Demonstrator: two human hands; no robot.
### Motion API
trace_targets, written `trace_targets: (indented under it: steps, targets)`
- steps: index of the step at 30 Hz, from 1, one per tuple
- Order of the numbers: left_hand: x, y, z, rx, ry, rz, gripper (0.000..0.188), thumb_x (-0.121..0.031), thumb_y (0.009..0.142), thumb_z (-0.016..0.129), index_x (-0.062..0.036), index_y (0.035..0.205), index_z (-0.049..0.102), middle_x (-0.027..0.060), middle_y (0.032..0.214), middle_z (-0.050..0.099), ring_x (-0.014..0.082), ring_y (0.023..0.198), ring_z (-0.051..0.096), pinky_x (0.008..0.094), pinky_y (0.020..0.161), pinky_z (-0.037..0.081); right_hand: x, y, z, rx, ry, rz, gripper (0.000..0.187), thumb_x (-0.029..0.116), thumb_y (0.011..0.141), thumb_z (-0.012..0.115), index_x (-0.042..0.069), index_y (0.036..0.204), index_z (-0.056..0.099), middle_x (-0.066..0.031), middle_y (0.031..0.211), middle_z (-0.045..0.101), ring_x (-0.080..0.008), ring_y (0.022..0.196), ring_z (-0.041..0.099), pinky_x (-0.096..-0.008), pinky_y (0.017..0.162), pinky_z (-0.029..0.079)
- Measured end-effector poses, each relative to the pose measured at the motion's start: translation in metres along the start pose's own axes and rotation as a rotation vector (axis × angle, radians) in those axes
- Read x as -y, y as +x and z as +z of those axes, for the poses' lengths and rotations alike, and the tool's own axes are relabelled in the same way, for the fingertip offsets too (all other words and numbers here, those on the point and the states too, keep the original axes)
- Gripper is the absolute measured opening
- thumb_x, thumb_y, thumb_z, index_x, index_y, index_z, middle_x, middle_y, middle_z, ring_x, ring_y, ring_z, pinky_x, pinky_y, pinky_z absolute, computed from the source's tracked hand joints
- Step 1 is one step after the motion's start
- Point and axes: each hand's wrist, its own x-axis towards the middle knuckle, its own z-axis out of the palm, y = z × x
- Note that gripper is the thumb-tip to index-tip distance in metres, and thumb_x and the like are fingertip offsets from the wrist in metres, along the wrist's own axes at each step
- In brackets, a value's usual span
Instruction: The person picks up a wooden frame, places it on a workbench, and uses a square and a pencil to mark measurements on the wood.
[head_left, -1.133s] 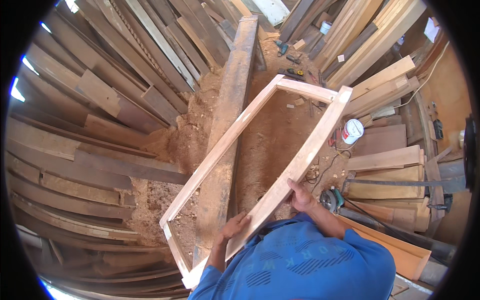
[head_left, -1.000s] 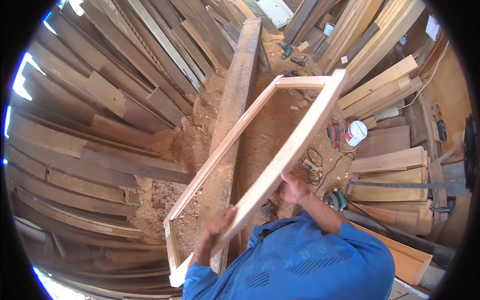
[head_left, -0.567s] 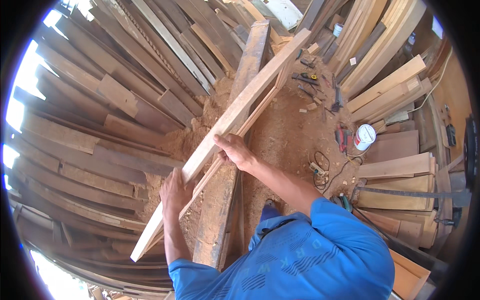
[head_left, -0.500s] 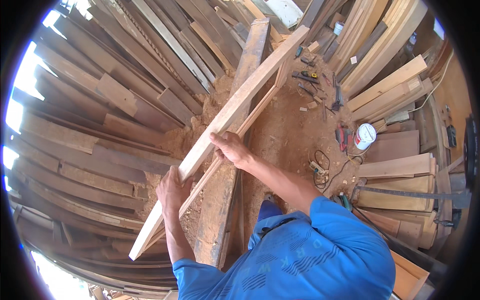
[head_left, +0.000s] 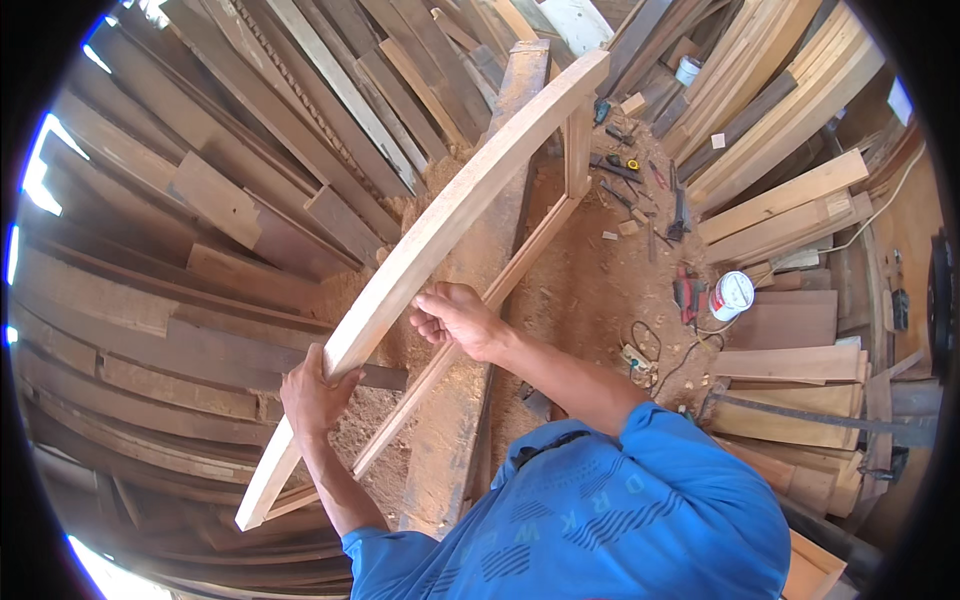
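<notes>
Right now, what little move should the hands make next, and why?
Maybe the right hand should grip the upper rail of the wooden frame: its fingers are curled beside that rail, and only the left hand clearly holds it, toward one end.

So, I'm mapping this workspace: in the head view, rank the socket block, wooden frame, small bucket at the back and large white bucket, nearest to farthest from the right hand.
1. Wooden frame: immediately beside the right hand, contact unclear.
2. Socket block: to the hand's right.
3. Large white bucket: farther right.
4. Small bucket: far back, upper right.
</notes>
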Motion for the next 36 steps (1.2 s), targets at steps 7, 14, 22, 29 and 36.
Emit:
trace_targets:
  steps: [7,14,22,29,36]
  targets:
    - [0.044,0.058,0.008,0.003,0.021,0.018,0.056,-0.041,0.062,0.085,-0.0055,0.089,0.052,0.0205,0.078,0.065,0.0425,0.082,0.062,0.0485,0.068,0.047,-0.029,0.021,-0.063,-0.151,-0.12,0.097,0.017,0.017,0.094,0.059,0.008,0.08,0.058,-0.0012,0.069,0.057,-0.0086,0.055,0.05,-0.0228,0.047,0.04]
    - [0.061,0.084,0.008,0.01,0.028,0.0,0.056,-0.04,0.061,0.086,-0.0057,0.091,0.052,0.0194,0.085,0.066,0.0409,0.086,0.062,0.0482,0.069,0.047,-0.089,-0.013,-0.164,-0.47,-0.414,0.318,0.016,0.022,0.09,0.06,0.006,0.089,0.062,-0.0041,0.075,0.063,-0.0105,0.056,0.055,-0.0266,0.049,0.043]
    - [0.072,0.108,0.016,-0.002,0.047,-0.134,0.07,-0.046,0.062,0.084,-0.0105,0.11,0.048,0.0167,0.092,0.068,0.0372,0.089,0.064,0.0461,0.074,0.047,-0.088,-0.015,-0.237,-0.654,-0.592,0.441,0.014,0.02,0.089,0.058,0.007,0.091,0.061,-0.0053,0.078,0.064,-0.0118,0.057,0.056,-0.0271,0.048,0.043]
    - [0.091,0.118,0.037,-0.159,0.116,-0.173,0.059,-0.056,0.081,0.066,-0.0101,0.113,0.047,0.0186,0.086,0.066,0.0412,0.085,0.063,0.0469,0.072,0.046,-0.049,0.038,-0.322,-0.762,-0.568,0.398,0.012,0.018,0.088,0.056,0.006,0.087,0.059,-0.003,0.068,0.056,-0.01,0.052,0.051,-0.0258,0.04,0.039]
    - [0.084,0.115,0.045,-0.368,-0.042,-0.33,0.063,-0.065,0.095,0.026,-0.0087,0.112,0.048,0.0175,0.075,0.061,0.0421,0.075,0.06,0.0497,0.068,0.044,0.016,0.074,-0.414,-0.837,-1.05,0.26,0.021,0.02,0.087,0.063,0.001,0.096,0.062,-0.0048,0.071,0.059,-0.0197,0.061,0.059,-0.0332,0.052,0.048]
